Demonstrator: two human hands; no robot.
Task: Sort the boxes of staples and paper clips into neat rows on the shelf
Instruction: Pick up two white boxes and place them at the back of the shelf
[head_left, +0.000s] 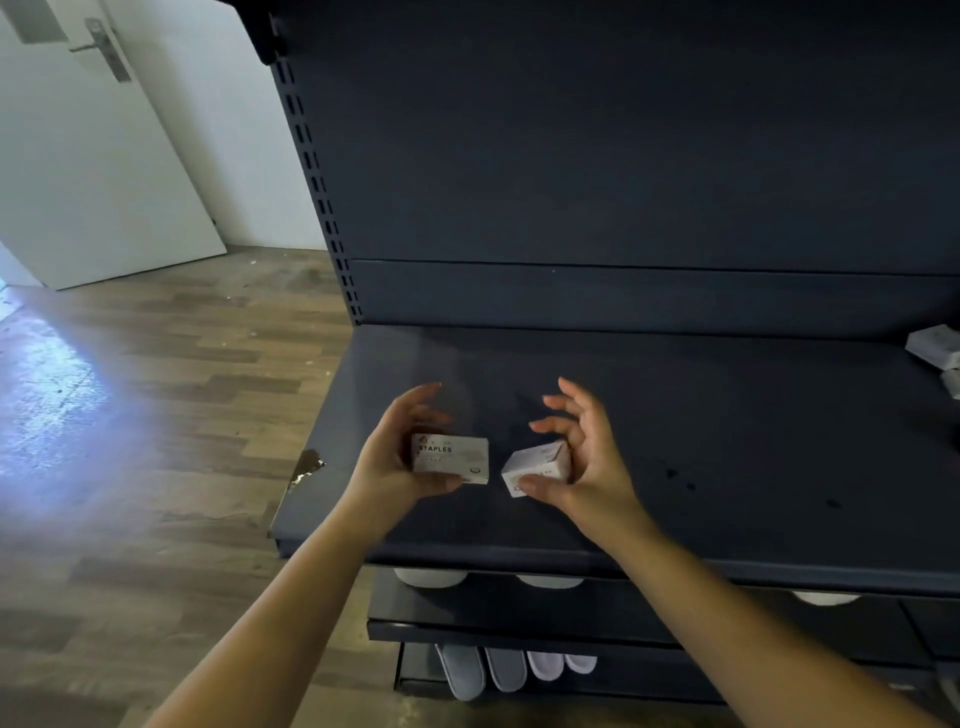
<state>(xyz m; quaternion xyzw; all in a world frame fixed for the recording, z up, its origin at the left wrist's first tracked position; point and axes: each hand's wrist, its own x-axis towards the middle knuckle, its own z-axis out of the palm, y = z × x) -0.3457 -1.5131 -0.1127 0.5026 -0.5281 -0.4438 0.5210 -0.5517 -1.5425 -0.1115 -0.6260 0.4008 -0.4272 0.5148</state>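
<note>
left hand (387, 457) holds staples box (451, 459) above shelf (675, 415) front edge.

A dark shelf (675, 415) carries white boxes (935, 347) at its far right edge, well right of the grip. They are cut off by the frame, perhaps two of them.

1. A white door (88, 171) with a metal handle plate (106, 49) stood at upper left.
2. Brown wood-plank flooring (171, 405) carried a bluish patch of light.
3. Pale grey and white slippers (511, 670) sat on the lowest tier.
4. White rounded items (430, 577) showed just under the shelf's front edge.
</note>
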